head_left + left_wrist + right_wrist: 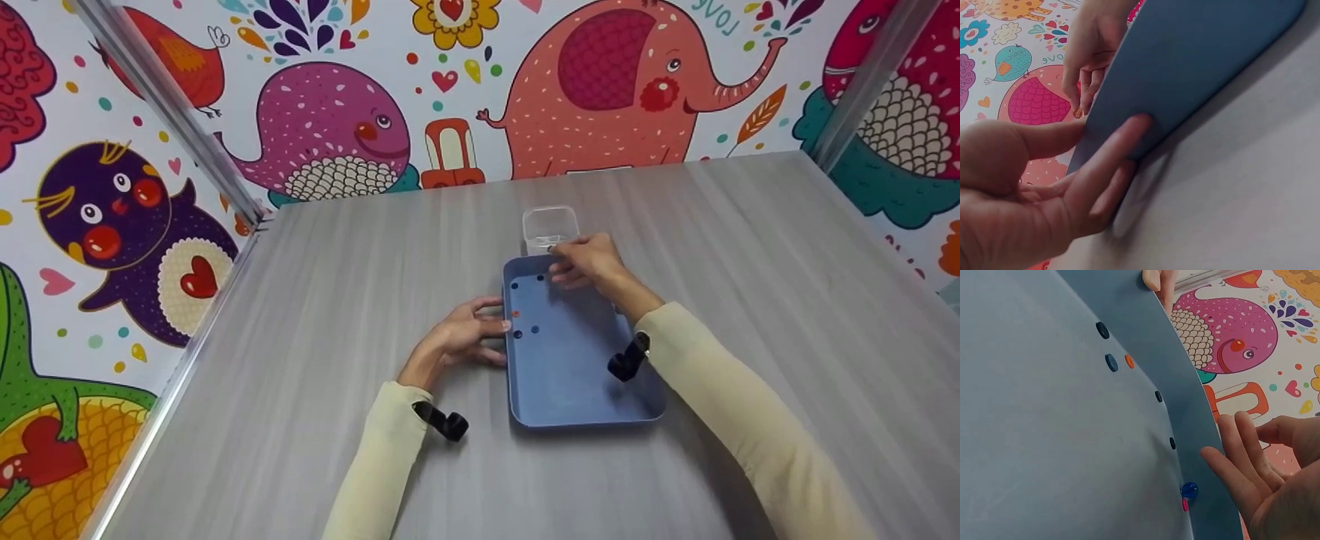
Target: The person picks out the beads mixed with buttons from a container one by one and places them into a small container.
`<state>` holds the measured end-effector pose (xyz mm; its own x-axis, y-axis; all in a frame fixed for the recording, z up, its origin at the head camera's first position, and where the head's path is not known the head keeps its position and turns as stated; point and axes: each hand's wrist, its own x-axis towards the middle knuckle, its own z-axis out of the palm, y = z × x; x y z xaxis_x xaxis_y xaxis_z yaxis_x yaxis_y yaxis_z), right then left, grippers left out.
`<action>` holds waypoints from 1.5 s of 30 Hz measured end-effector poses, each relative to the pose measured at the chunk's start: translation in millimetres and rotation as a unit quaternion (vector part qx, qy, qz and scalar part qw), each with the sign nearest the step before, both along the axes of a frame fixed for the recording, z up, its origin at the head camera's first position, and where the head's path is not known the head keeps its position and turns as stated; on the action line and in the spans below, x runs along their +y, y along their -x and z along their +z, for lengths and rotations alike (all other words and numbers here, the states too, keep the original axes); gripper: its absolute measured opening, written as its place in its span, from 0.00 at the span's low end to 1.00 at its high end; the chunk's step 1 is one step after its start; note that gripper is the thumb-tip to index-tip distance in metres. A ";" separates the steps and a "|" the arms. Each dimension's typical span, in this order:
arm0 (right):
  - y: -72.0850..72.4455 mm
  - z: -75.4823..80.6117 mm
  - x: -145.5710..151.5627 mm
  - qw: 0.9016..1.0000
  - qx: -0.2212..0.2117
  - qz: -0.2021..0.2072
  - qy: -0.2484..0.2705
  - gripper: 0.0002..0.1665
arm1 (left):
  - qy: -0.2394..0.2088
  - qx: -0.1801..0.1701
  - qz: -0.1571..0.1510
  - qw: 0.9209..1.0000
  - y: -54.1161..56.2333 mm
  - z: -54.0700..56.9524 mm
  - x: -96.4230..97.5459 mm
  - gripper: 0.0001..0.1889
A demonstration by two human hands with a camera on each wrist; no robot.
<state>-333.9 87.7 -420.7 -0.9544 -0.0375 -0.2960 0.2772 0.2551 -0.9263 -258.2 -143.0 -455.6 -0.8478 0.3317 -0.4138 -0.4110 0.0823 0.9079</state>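
A shallow blue tray point(577, 390) lies in front of me. My left hand point(469, 334) holds its left wall, thumb over the rim and fingers along the outside. Over the tray's far edge, my right hand point(589, 262) pinches a tiny piece between thumb and index finger; in the left wrist view this piece point(1078, 113) looks orange. Inside the tray lie several dark buttons point(1103, 330) and an orange button point(1129, 361). A shiny blue bead point(1189, 490) and a pink button point(1185, 504) sit by the far wall in the right wrist view.
Just behind the tray stands a small clear plastic container point(551, 221), partly overlapped by my right fingertips. Both stand on a grey wood-grain table point(360, 300). Walls printed with cartoon animals point(600, 90) border the table at the back and sides.
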 end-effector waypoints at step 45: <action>12.0 9.8 15.5 1.000 0.024 -0.011 0.007 0.23 | -0.007 0.003 -0.003 1.000 -0.1 -1.3 -0.7 0.32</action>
